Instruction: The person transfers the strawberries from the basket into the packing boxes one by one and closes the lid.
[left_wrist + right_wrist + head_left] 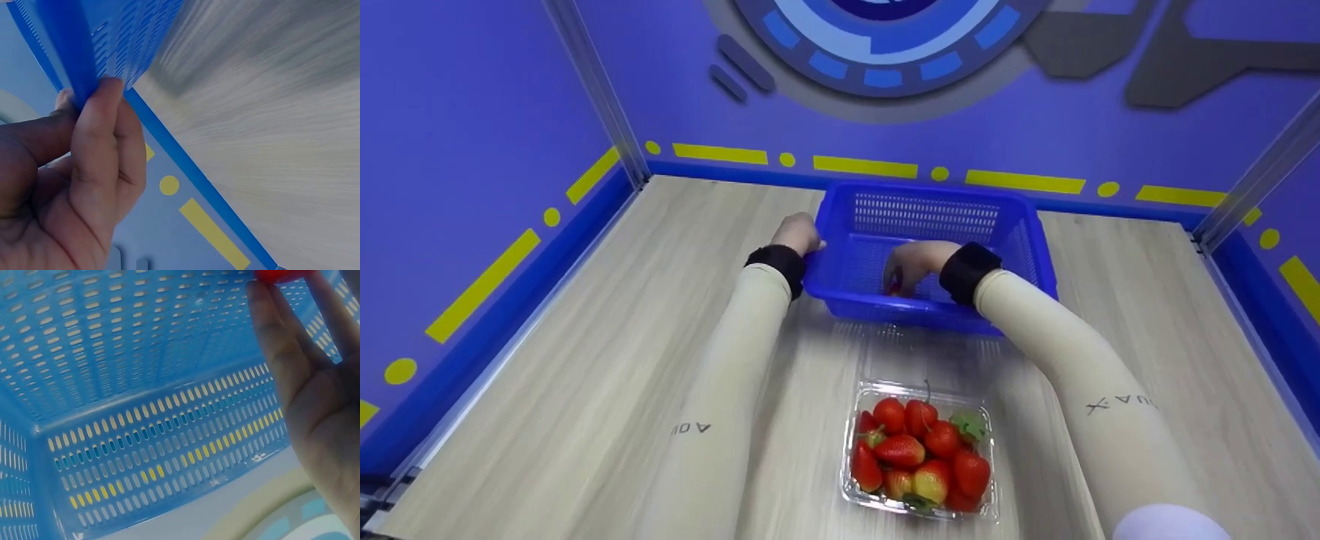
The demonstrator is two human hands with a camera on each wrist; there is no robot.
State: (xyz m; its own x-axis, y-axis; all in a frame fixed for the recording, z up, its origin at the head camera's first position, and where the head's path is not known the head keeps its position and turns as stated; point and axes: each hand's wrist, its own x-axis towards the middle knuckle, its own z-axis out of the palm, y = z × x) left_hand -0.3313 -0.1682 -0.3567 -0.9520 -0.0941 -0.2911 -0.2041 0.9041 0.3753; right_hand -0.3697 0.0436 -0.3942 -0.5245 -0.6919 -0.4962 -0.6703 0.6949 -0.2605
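Note:
A blue plastic basket [930,311] with slotted walls stands at the back of the table. My left hand [797,234] pinches its left rim, and the left wrist view shows thumb and fingers [98,129] on either side of that edge. Down inside the basket is my right hand [913,262], with a strawberry [281,274] held at the fingertips. Most of this berry is hidden by the hand in the head view and cut off by the frame edge in the right wrist view. The visible basket floor [152,337] bears nothing else.
Nearer the front of the table [607,360] lies a clear plastic box [847,491] with several strawberries [900,451] in it. Its transparent lid [911,352] lies folded back toward the basket. Blue panels [720,112] enclose the table behind and at both sides.

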